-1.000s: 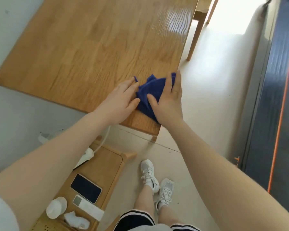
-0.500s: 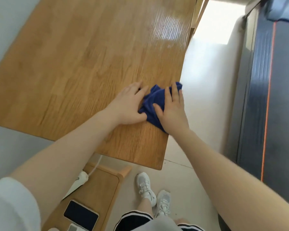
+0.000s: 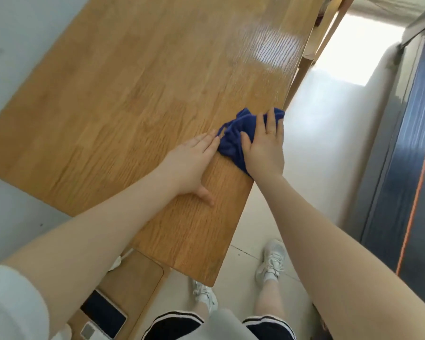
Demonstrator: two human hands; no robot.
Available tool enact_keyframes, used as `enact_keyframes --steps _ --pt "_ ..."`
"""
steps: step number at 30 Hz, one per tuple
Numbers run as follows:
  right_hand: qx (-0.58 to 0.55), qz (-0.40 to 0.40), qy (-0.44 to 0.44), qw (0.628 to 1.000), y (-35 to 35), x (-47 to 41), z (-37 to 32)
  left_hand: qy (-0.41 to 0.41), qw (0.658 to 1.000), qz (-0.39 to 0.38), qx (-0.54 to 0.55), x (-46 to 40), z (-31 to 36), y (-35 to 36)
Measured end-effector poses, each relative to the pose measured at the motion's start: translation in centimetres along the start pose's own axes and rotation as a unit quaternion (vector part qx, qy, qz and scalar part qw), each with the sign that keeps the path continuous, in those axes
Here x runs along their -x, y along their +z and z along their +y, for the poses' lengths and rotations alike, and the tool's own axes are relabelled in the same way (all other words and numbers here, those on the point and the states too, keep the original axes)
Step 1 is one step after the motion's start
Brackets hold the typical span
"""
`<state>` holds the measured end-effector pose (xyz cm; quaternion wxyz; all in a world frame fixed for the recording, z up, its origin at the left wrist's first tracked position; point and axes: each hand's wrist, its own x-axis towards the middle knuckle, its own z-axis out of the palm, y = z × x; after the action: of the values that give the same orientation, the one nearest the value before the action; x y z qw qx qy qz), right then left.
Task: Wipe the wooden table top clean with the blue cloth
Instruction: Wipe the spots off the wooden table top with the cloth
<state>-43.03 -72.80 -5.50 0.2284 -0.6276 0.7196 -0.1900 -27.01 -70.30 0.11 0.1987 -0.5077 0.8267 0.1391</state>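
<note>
A crumpled blue cloth [image 3: 233, 136] lies at the right edge of the wooden table top [image 3: 133, 99]. My right hand [image 3: 265, 146] presses flat on the cloth, fingers spread over it, covering its right part. My left hand [image 3: 190, 163] lies palm down on the wood just left of the cloth, with its fingertips touching the cloth's edge and its thumb stretched back toward me.
A low wooden stool [image 3: 133, 278] stands under the table's near corner with a dark phone [image 3: 103, 315] and a small white device on it. My feet in white shoes [image 3: 271, 261] stand on the pale floor beside the table. A dark panel [image 3: 402, 168] runs along the right.
Both hands and the cloth have slid further along the table's right edge, away from the near corner. The left hand has flattened onto the wood, only its fingertips at the cloth.
</note>
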Motion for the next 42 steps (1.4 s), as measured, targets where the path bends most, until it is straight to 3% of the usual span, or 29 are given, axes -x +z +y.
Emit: enact_keyframes --steps 6,9,12,16,23,27,33,36,39,42 --pt "-0.060 -0.044 -0.063 0.995 1.0 4.7 0.8 -0.040 0.999 -0.021 0.016 0.0 1.0 -1.3" --pt "-0.073 -0.032 -0.105 0.991 0.1 -0.6 2.0 -0.069 0.995 -0.046 0.050 0.0 1.4 -1.6" --pt "-0.094 -0.017 -0.088 0.992 -1.6 -8.2 3.3 -0.111 0.985 -0.048 0.125 0.0 2.3 -2.1" --pt "-0.073 -0.005 -0.035 0.997 -2.7 -12.2 2.8 -0.141 0.978 -0.018 0.150 0.2 2.3 -3.1" --pt "-0.167 -0.058 -0.112 0.978 -0.9 -2.9 3.8 -0.104 0.975 0.093 0.174 -4.2 3.1 -5.1" --pt "-0.167 -0.059 -0.127 0.976 -1.9 -8.3 4.3 -0.089 0.954 0.173 0.229 -7.0 2.2 -6.4" --pt "-0.107 -0.053 -0.072 0.990 -5.0 -18.7 5.4 -0.082 0.981 0.136 0.115 -12.2 0.9 -8.2" --pt "-0.160 -0.048 -0.051 0.985 -4.8 -17.3 4.8 -0.130 0.978 0.112 0.121 -14.9 -0.5 -10.0" --pt "-0.202 -0.045 -0.039 0.977 -3.7 -14.1 4.1 -0.098 0.988 0.064 0.103 -17.4 -1.3 -11.2" --pt "-0.206 -0.019 -0.035 0.978 -3.8 -17.0 4.1 -0.084 0.990 0.044 0.102 -20.1 -1.8 -11.8"
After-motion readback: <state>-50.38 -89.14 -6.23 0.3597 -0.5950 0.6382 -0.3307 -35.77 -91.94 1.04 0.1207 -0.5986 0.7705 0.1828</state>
